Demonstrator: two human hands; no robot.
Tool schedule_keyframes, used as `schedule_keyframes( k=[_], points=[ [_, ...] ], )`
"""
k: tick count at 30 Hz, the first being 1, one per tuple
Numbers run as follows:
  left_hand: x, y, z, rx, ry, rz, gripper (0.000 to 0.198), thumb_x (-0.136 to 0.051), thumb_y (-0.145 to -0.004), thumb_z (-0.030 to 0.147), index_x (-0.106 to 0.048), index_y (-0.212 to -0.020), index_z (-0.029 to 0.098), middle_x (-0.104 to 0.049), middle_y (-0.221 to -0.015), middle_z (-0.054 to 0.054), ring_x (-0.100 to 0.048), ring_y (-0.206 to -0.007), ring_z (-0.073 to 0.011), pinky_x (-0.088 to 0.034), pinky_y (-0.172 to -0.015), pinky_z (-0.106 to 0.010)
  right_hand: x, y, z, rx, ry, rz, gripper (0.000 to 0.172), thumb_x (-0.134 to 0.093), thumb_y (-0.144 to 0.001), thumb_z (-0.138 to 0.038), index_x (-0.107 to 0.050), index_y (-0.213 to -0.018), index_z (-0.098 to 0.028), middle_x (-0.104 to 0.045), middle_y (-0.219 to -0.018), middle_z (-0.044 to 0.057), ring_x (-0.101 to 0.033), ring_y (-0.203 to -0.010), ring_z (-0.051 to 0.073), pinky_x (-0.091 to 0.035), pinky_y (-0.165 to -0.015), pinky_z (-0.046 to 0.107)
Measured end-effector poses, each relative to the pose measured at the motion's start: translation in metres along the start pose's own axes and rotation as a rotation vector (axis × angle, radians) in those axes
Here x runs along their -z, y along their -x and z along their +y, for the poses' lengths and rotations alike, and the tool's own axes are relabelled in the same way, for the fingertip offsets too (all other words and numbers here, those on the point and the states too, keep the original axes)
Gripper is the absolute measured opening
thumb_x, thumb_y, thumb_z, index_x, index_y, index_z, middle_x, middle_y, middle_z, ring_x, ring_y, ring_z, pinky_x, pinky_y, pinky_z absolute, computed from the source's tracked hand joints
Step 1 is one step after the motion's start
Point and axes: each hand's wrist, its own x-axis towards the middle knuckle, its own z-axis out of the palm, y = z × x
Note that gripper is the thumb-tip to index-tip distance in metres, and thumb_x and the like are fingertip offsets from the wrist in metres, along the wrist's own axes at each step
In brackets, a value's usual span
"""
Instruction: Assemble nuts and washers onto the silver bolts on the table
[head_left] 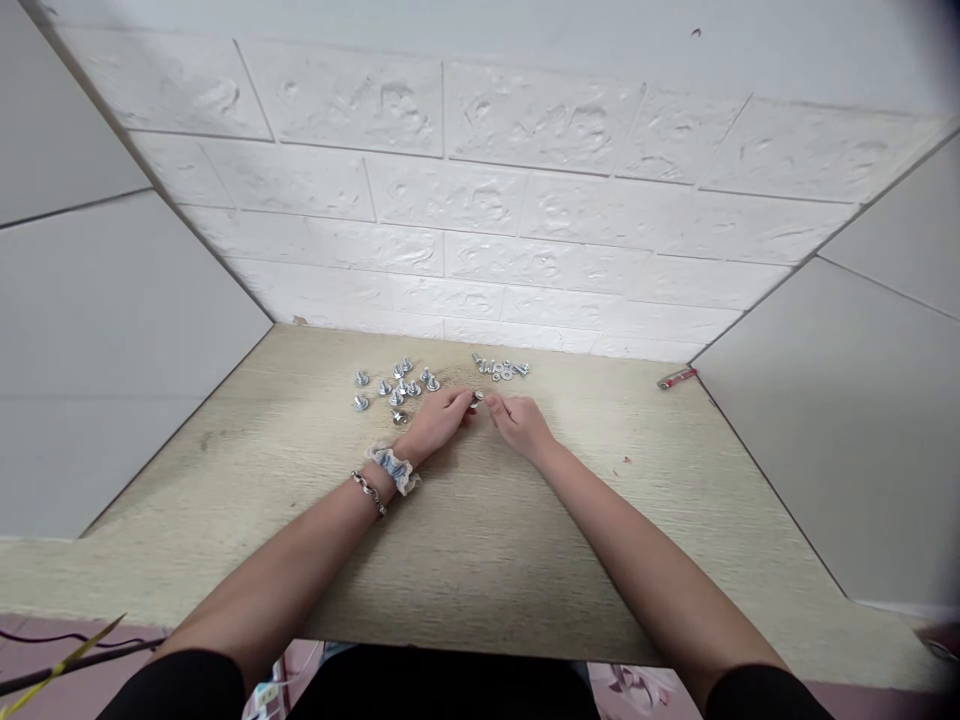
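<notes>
Between my hands is a small metal bolt (478, 397) with what looks like a washer or nut on it; much of it is hidden by fingers. My left hand (441, 418) pinches it from the left, thumb on top. Curled fingers of my right hand (519, 425) meet its right end, thumb and forefinger pressed together. Left of and behind my left hand stand several bolts fitted with washers and nuts (397, 398), most upright on their heads. One assembly (400, 418) lies close to my left wrist. Beyond my hands is a pile of loose bolts, nuts and washers (506, 372).
The wooden tabletop (450, 560) runs back to a white brick-patterned wall (480, 200). Grey panels (150, 370) close off both sides. A red and silver object (677, 378) lies by the right panel. Small reddish scraps (626, 460) lie right of my right forearm.
</notes>
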Motion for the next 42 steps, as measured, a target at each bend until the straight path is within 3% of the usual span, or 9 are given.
schedule_keyframes(
  k=[4, 9, 12, 14, 20, 25, 31, 36, 42],
  points=[
    [0.001, -0.002, 0.001, 0.065, 0.135, 0.014, 0.041, -0.045, -0.081, 0.053, -0.056, -0.067, 0.015, -0.058, -0.064, -0.001, -0.055, -0.06, -0.0143, -0.042, -0.06, -0.027, 0.001, 0.002, -0.002, 0.074, 0.002, 0.039, 0.048, -0.035, -0.092, -0.047, -0.048, -0.056, -0.019, -0.048, -0.05, -0.001, -0.044, -0.049, 0.011, -0.029, -0.052, 0.024],
    [0.004, -0.003, 0.005, 0.078, 0.198, -0.016, 0.034, -0.053, -0.077, 0.047, -0.058, -0.07, 0.014, -0.057, -0.063, 0.0, -0.053, -0.061, -0.0127, -0.041, -0.061, -0.025, 0.002, 0.003, -0.007, 0.074, -0.02, 0.101, 0.026, -0.045, -0.088, -0.041, -0.06, -0.085, -0.02, -0.051, -0.056, -0.004, -0.046, -0.05, 0.011, -0.034, -0.052, 0.023],
    [0.004, -0.001, 0.004, 0.071, 0.299, -0.018, 0.031, -0.055, -0.077, 0.04, -0.058, -0.094, 0.014, -0.06, -0.069, 0.0, -0.053, -0.059, -0.0111, -0.043, -0.061, -0.025, -0.001, 0.003, -0.007, 0.102, -0.015, 0.152, 0.028, -0.052, -0.084, -0.036, -0.061, -0.106, -0.021, -0.058, -0.066, -0.002, -0.049, -0.053, 0.01, -0.039, -0.055, 0.023],
    [0.003, 0.0, 0.003, 0.062, 0.355, -0.03, 0.045, -0.056, -0.078, 0.037, -0.047, -0.116, 0.015, -0.06, -0.07, 0.001, -0.053, -0.058, -0.0104, -0.043, -0.06, -0.024, -0.003, 0.002, -0.006, 0.174, 0.018, 0.175, 0.031, -0.054, -0.083, -0.033, -0.062, -0.11, -0.022, -0.062, -0.073, 0.001, -0.051, -0.056, 0.011, -0.042, -0.057, 0.024],
    [0.003, 0.004, 0.002, 0.002, 0.316, -0.109, 0.07, -0.057, -0.078, 0.031, -0.026, -0.139, 0.016, -0.056, -0.067, 0.004, -0.052, -0.06, -0.0097, -0.041, -0.061, -0.022, -0.006, 0.001, 0.002, 0.306, 0.123, 0.172, 0.022, -0.054, -0.085, -0.03, -0.069, -0.099, -0.02, -0.064, -0.075, 0.005, -0.057, -0.066, 0.014, -0.047, -0.067, 0.027],
    [0.005, 0.008, 0.006, -0.058, 0.204, -0.203, 0.083, -0.058, -0.079, 0.028, -0.013, -0.148, 0.018, -0.057, -0.069, 0.003, -0.053, -0.063, -0.0119, -0.042, -0.061, -0.024, -0.007, 0.001, 0.003, 0.348, 0.166, 0.139, 0.029, -0.062, -0.08, -0.029, -0.066, -0.107, -0.021, -0.065, -0.093, 0.008, -0.06, -0.084, 0.019, -0.05, -0.076, 0.031],
    [0.002, 0.01, 0.011, -0.049, 0.292, -0.231, 0.097, -0.06, -0.077, 0.026, 0.005, -0.149, 0.018, -0.06, -0.073, 0.002, -0.056, -0.067, -0.0122, -0.043, -0.064, -0.024, -0.007, 0.0, 0.004, 0.375, 0.17, 0.131, 0.025, -0.065, -0.079, -0.029, -0.069, -0.103, -0.025, -0.061, -0.099, 0.007, -0.058, -0.091, 0.02, -0.051, -0.08, 0.034],
    [0.003, 0.005, 0.005, 0.015, 0.419, -0.16, 0.101, -0.062, -0.078, 0.032, 0.011, -0.148, 0.02, -0.062, -0.072, 0.003, -0.057, -0.065, -0.011, -0.042, -0.064, -0.024, -0.005, 0.001, -0.003, 0.369, -0.01, 0.241, 0.021, -0.065, -0.078, -0.03, -0.07, -0.098, -0.024, -0.063, -0.097, 0.006, -0.06, -0.088, 0.018, -0.052, -0.079, 0.033],
    [0.008, -0.003, 0.002, 0.172, 0.707, 0.002, 0.088, -0.058, -0.08, 0.033, -0.006, -0.149, 0.021, -0.065, -0.073, 0.001, -0.055, -0.057, -0.0096, -0.042, -0.061, -0.024, -0.003, 0.002, -0.012, 0.322, -0.101, 0.326, 0.018, -0.062, -0.078, -0.032, -0.061, -0.064, -0.02, -0.062, -0.076, 0.004, -0.059, -0.071, 0.015, -0.05, -0.068, 0.03]
  ],
)
